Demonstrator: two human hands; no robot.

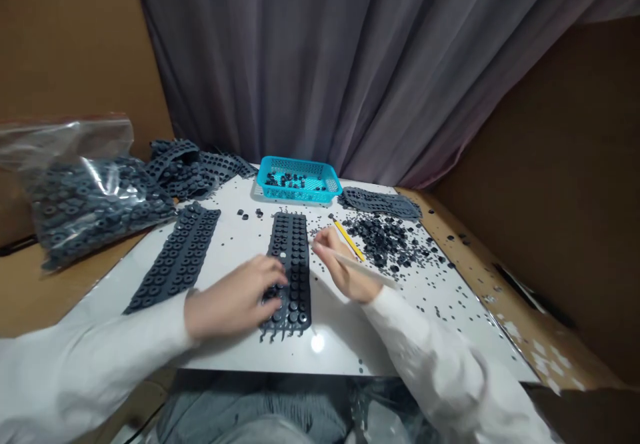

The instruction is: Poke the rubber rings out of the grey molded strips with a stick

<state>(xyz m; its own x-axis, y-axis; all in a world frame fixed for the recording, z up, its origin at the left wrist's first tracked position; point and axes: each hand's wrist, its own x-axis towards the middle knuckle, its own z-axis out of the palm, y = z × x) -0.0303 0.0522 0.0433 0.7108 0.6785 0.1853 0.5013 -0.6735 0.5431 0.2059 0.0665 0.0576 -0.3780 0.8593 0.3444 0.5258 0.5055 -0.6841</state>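
A dark rubber strip studded with round grommets lies lengthwise on the white board in front of me. My left hand rests flat on the strip's near left part, fingers spread over it. My right hand is closed around a thin pale stick, its tip pointing toward the strip's right edge. A yellow pencil lies just behind that hand.
A second strip lies to the left. A turquoise basket with several loose grommets stands at the back. A pile of loose pieces spreads on the right. A clear bag of strips sits far left, more strips behind.
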